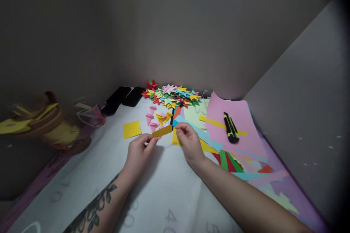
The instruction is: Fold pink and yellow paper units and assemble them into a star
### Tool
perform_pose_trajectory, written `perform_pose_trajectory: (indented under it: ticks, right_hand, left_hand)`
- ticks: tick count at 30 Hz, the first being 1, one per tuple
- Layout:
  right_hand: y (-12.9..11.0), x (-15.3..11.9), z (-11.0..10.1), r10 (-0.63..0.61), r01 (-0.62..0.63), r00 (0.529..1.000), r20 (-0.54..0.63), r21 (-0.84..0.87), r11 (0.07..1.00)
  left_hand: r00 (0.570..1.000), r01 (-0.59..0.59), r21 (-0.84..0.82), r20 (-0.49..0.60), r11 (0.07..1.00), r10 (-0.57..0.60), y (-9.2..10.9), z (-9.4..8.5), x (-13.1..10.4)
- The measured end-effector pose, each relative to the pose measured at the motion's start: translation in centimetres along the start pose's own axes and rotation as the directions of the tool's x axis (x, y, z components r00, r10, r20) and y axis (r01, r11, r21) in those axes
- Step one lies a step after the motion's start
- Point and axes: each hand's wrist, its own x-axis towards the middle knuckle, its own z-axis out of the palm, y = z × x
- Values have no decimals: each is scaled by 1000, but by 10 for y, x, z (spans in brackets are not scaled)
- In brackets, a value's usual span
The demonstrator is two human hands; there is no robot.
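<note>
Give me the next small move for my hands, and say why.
I'd bring the right hand slightly left to pinch the free end of the narrow, mustard-yellow paper piece. The left hand pinches only its left end, while the right fingertips are just beyond its other end, so a second hold would likely steady it.

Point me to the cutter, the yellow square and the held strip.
Cutter (232, 129): head view, middle of the handle.
Yellow square (131, 129): head view, centre of its face.
Held strip (162, 131): head view, middle of its length.
</note>
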Motion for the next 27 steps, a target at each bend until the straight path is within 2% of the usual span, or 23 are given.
perform_pose_trajectory:
  ticks: [3, 5, 8, 10, 12, 14, 17, 20, 22, 24, 27]
  right_hand:
    - [-5, -2, 2, -98, 101, 994, 47, -84, 991]
    - [-6, -3, 2, -96, 104, 993, 69, -116, 988]
    - [-3, -4, 1, -18, 29, 991, 132, -84, 996]
    - [1, -5, 1, 81, -81, 982, 170, -6, 997]
    - [3, -6, 2, 158, -166, 973, 170, 33, 986]
    - [2, -6, 2, 161, -161, 977, 141, -12, 987]
    - [-3, -5, 3, 84, -59, 982, 171, -146, 987]
    - [-8, -7, 3, -9, 82, 956, 292, -240, 967]
    - [-10, -11, 2, -125, 237, 929, 349, -301, 924]
    - [-12, -17, 2, -267, 444, 860, 434, -378, 813]
    - [-15, -26, 3, -384, 685, 710, 590, -456, 568]
  left_hand:
    - [999, -39, 23, 0, 999, 39, -1, 1, -1]
    - [998, -65, 38, -5, 997, 65, -1, 1, -1]
    - [993, -116, 64, -6, 991, 117, -3, 1, -2]
    - [990, -144, 69, 10, 987, 144, -5, -1, -1]
    - [987, -150, 30, 55, 988, 148, -6, -2, 1]
    - [983, -138, -73, 110, 988, 145, -6, -4, 3]
    - [984, -82, -219, 139, 972, 114, -2, -6, 5]
    - [987, -13, -190, 156, 982, 43, 3, -7, 4]
    - [989, 28, -166, 149, 986, -3, 3, -6, 3]
    - [993, 78, -175, 105, 981, -61, 3, -4, 2]
    - [990, 137, -179, 57, 974, -128, 2, -2, 2]
